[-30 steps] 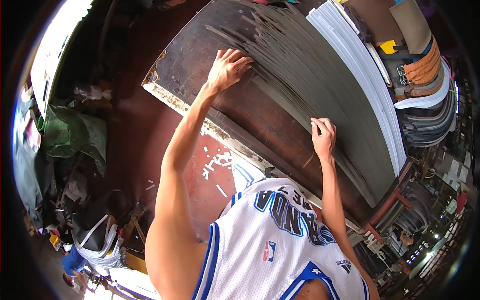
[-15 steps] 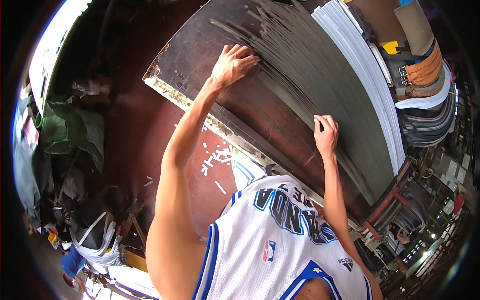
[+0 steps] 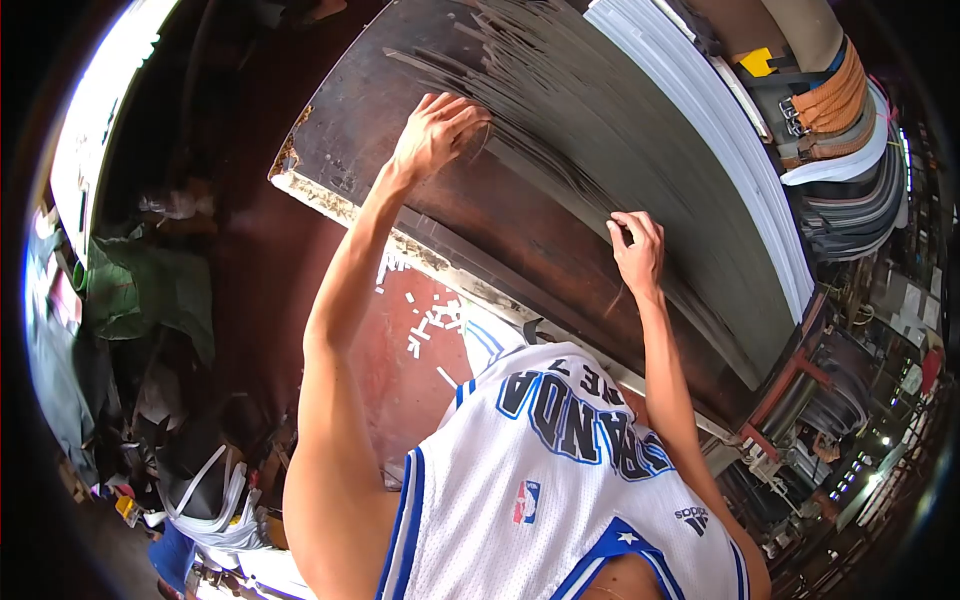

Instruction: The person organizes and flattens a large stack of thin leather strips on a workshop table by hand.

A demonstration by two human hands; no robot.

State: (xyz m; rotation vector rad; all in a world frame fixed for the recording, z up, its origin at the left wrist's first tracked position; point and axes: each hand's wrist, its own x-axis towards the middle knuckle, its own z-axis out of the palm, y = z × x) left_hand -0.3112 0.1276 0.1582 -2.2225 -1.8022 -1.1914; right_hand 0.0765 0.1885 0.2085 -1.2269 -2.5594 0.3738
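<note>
Your left hand (image 3: 432,135) is curled with its fingertips pinched on the near edge of the dark strips (image 3: 600,130) fanned across the brown worktable (image 3: 400,130), and your right hand (image 3: 636,250) nips the same edge further along, thumb and forefinger closed on one strip (the two hands are well apart, both on the near side of the fan). To lift a single strip cleanly, I judge you should keep both pinches on one and the same strip, raise the two ends together and let the neighbours slide off, not drag with it. One fan of dark strips, too many and too fine to count; one stack of white strips (image 3: 700,110) beside it on the far side; several rolled belts (image 3: 830,120) beyond that; white offcuts (image 3: 430,325) scattered on the red floor
</note>
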